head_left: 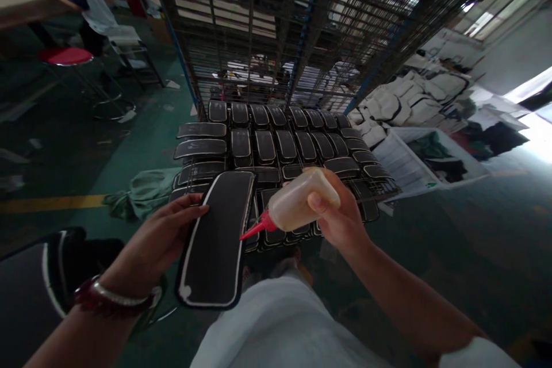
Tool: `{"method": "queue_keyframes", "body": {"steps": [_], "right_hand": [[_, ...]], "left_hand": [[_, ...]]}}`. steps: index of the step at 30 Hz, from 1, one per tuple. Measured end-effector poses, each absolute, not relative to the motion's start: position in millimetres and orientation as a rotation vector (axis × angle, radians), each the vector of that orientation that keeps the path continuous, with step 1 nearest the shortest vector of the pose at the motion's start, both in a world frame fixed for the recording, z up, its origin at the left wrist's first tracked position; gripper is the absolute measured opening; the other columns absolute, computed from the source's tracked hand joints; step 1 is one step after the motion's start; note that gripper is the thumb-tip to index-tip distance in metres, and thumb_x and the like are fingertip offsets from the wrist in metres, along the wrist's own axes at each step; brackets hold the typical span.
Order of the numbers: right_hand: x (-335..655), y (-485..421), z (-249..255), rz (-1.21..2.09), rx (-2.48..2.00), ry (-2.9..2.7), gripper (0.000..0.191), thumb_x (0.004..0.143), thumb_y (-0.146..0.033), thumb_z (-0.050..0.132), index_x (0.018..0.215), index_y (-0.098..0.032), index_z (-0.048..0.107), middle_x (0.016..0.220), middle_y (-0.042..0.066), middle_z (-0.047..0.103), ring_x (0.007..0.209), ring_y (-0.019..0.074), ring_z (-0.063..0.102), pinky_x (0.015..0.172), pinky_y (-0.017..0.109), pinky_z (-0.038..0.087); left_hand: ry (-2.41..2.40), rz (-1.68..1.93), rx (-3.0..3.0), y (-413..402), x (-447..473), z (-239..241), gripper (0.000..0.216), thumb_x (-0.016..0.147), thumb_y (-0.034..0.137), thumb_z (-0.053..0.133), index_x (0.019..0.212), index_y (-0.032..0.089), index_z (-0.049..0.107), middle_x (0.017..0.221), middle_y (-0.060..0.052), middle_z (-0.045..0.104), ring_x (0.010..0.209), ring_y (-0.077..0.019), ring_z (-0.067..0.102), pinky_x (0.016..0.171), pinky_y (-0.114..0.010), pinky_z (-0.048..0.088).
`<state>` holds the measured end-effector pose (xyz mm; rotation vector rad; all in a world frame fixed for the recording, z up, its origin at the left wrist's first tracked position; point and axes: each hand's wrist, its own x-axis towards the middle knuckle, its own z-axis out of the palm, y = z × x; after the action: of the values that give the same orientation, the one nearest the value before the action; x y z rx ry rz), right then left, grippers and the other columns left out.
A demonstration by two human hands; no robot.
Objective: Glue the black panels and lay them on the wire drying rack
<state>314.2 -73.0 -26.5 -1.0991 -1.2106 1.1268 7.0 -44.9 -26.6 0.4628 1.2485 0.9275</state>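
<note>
My left hand (157, 241) grips a dark, elongated panel (218, 236) by its left edge, thumb on top and fingers underneath. A whitish line runs around the panel's border, with a small blob at its lower left corner. My right hand (338, 213) is wrapped around a translucent squeeze bottle (297, 198) with yellowish contents. Its red nozzle (259, 224) points down and left, the tip at the panel's right edge. Beyond both hands, rows of similar dark panels (265, 146) with pale borders lie on a rack.
A tall wire rack (276, 29) stands ahead. To the right are a white bin (407, 155) holding cloth and a pile of white pieces (409, 98). Green cloth (142, 192) lies on the floor at left, near a red stool (64, 56). Another person (92, 6) is at a table.
</note>
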Motion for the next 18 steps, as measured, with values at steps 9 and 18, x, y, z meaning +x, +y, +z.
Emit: {"method": "queue_keyframes", "body": {"steps": [9, 18], "right_hand": [[304.7, -92.7, -27.1, 1.294, -0.940, -1.268, 0.056, 0.094, -0.053, 0.087, 0.143, -0.036, 0.064, 0.128, 0.010, 0.081, 0.115, 0.0358, 0.079, 0.099, 0.057, 0.067], [304.1, -98.4, -20.9, 1.296, -0.908, -1.312, 0.053, 0.097, -0.048, 0.086, 0.143, -0.036, 0.063, 0.133, 0.012, 0.081, 0.115, 0.0354, 0.080, 0.096, 0.055, 0.067]], "left_hand": [[1.306, 1.050, 0.342, -39.4, 6.8, -26.9, 0.029, 0.085, -0.011, 0.068, 0.096, 0.015, 0.074, 0.073, 0.000, 0.080, 0.052, -0.0147, 0.075, 0.050, -0.020, 0.064], [1.280, 1.076, 0.184, -34.6, -3.4, -32.1, 0.024, 0.093, -0.008, 0.061, 0.094, 0.013, 0.072, 0.068, 0.001, 0.079, 0.050, -0.0144, 0.075, 0.050, -0.018, 0.064]]}}
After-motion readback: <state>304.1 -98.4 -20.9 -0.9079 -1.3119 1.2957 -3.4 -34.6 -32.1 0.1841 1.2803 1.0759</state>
